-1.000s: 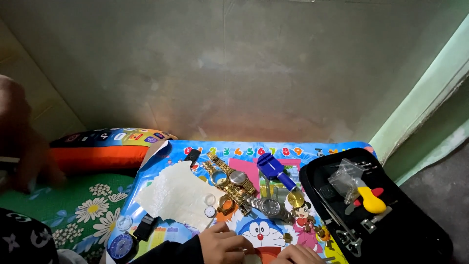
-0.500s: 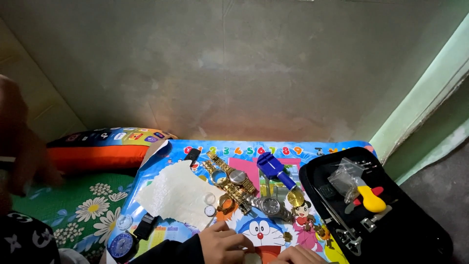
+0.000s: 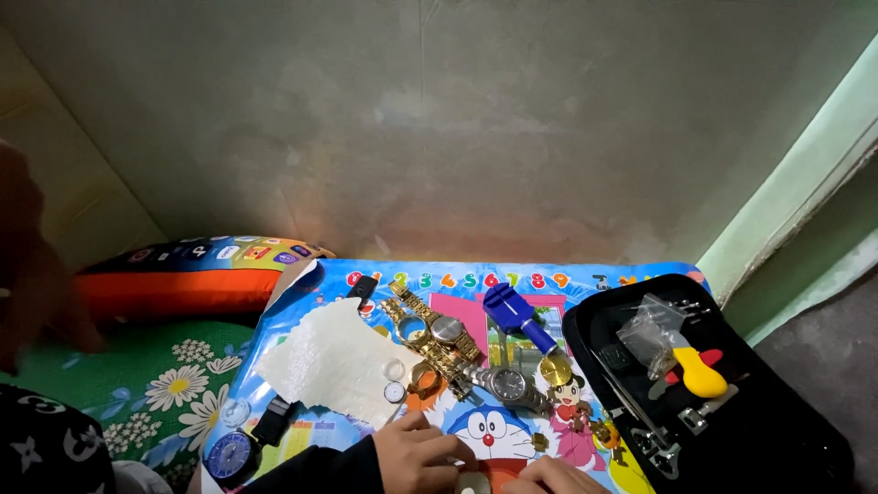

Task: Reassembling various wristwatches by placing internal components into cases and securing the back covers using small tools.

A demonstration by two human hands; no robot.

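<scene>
My left hand [image 3: 416,455] rests at the bottom edge on a colourful cartoon mat [image 3: 476,430], fingers curled, below a small round watch part [image 3: 394,391]. My right hand [image 3: 547,477] lies beside it, only its top showing. What either hand holds is hidden. Just beyond my fingers lie gold-band wristwatches [image 3: 430,331] and a silver watch [image 3: 506,384]. A blue watch tool [image 3: 514,314] and a gold disc [image 3: 554,369] sit further right.
A white cloth [image 3: 329,361] covers the mat's left part. A blue-faced watch [image 3: 230,453] lies at the lower left. A black tool case [image 3: 768,430] on the right holds a yellow and red tool [image 3: 695,373]. An orange cushion [image 3: 183,279] sits left, by the wall.
</scene>
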